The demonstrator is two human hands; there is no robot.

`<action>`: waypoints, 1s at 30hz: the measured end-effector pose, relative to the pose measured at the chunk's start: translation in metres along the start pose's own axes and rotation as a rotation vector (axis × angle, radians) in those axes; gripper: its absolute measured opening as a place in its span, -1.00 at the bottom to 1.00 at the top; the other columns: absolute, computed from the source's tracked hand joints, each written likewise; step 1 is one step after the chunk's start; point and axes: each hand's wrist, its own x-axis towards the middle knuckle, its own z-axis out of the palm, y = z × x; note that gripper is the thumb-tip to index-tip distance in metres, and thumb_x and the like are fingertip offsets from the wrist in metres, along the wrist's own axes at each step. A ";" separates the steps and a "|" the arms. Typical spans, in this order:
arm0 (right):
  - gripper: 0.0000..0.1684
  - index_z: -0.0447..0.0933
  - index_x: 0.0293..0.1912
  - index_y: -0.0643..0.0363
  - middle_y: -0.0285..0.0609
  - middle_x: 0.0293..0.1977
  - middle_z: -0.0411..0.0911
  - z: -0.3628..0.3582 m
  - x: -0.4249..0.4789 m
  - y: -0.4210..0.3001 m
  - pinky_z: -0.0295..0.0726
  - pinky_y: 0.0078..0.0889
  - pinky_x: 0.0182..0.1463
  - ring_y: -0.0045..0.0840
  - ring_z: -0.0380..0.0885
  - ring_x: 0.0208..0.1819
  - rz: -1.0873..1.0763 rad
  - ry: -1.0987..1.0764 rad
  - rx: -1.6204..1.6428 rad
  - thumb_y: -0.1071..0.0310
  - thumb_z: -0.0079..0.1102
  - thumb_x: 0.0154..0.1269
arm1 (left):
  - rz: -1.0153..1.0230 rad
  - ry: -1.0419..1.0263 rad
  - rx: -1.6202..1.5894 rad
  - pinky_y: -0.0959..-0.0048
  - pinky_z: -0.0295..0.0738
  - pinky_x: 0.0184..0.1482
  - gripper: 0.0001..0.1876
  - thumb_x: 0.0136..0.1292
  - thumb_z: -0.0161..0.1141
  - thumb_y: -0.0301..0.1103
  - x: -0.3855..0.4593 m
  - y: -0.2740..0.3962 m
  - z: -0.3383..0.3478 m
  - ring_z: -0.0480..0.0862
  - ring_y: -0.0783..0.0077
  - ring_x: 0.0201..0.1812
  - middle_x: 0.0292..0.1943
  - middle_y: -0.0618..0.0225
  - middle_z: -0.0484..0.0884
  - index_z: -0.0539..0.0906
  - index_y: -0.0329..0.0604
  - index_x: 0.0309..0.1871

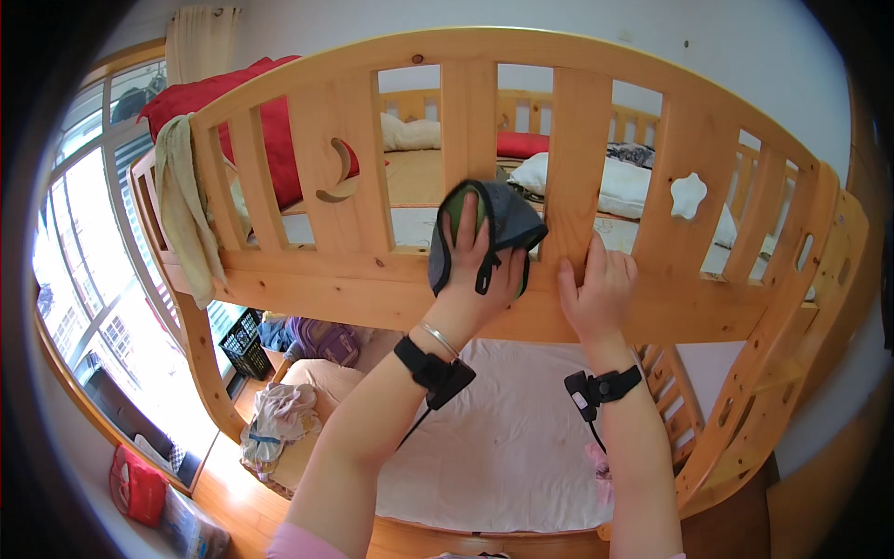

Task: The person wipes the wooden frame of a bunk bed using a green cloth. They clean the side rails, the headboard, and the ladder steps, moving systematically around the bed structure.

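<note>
My left hand (471,258) holds a grey cloth piece (517,213) with black edging, a green inner side and a small cord toggle, possibly a cap. Some fingers lie across its green side, and the cloth partly hides the hand. The piece is up against the front guard rail (335,269) of a wooden bunk bed, over the foot of a slat. To its right, my right hand (601,286) grips the rail at the base of another slat (578,154), thumb on the front face. Both wrists wear black strapped devices; a silver bangle circles the left one.
A pale green towel (183,202) hangs over the rail's left end. Red bedding (276,140) and white pillows (614,185) lie on the upper bunk. Below are a white sheet (496,433), crumpled clothes (283,419) and a purple bag (328,340). A ladder (740,426) stands right.
</note>
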 end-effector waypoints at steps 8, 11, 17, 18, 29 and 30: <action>-0.35 0.43 0.23 0.33 -0.09 -0.30 0.59 -0.007 0.001 0.004 0.34 -0.12 0.16 -0.22 0.51 -0.16 0.009 -0.055 0.029 0.13 0.24 0.27 | -0.066 -0.117 -0.123 -0.42 -0.10 0.41 -0.58 0.34 0.19 -0.13 -0.066 0.017 0.009 0.15 -0.21 0.49 0.38 0.16 0.44 0.62 0.10 0.24; -0.34 0.42 0.23 0.33 -0.08 -0.30 0.58 -0.008 0.001 0.004 0.33 -0.12 0.16 -0.21 0.51 -0.16 0.015 -0.086 0.028 0.12 0.25 0.27 | -0.103 -0.357 -0.127 -0.48 -0.28 0.41 -0.57 0.33 0.19 -0.04 -0.113 0.004 0.014 0.13 -0.22 0.49 0.42 0.18 0.40 0.62 0.24 0.26; -0.33 0.41 0.24 0.32 -0.08 -0.27 0.58 -0.006 0.000 0.007 0.28 -0.07 0.21 -0.21 0.48 -0.11 0.029 -0.075 0.051 0.12 0.23 0.26 | -0.488 -0.262 -0.276 -0.19 -0.05 0.44 -0.49 0.28 0.27 -0.18 -0.153 -0.060 0.000 0.32 -0.23 0.35 0.24 -0.13 0.48 0.55 -0.15 0.27; -0.33 0.41 0.24 0.32 -0.08 -0.27 0.57 -0.006 0.000 0.007 0.27 -0.06 0.22 -0.21 0.48 -0.11 0.039 -0.074 0.044 0.12 0.23 0.25 | -0.517 -0.095 -0.195 -0.15 0.03 0.41 -0.47 0.30 0.25 -0.18 -0.141 -0.070 -0.007 0.32 -0.26 0.33 0.24 -0.18 0.47 0.51 -0.18 0.29; -0.37 0.43 0.19 0.33 -0.05 -0.25 0.55 0.001 -0.004 0.002 0.26 -0.04 0.23 -0.19 0.46 -0.11 0.045 -0.052 0.017 0.12 0.23 0.25 | -0.670 0.205 0.160 -0.34 -0.07 0.40 -0.28 0.33 0.06 0.04 -0.109 -0.104 0.006 0.21 -0.35 0.39 0.32 -0.33 0.32 0.33 -0.17 0.46; -0.37 0.43 0.19 0.33 -0.04 -0.25 0.54 0.000 -0.005 0.005 0.26 -0.03 0.23 -0.18 0.46 -0.11 0.046 -0.056 0.007 0.12 0.23 0.25 | -0.463 0.264 0.237 -0.35 -0.06 0.39 -0.34 0.27 0.12 0.04 -0.099 -0.077 0.008 0.26 -0.36 0.36 0.29 -0.28 0.37 0.46 -0.20 0.34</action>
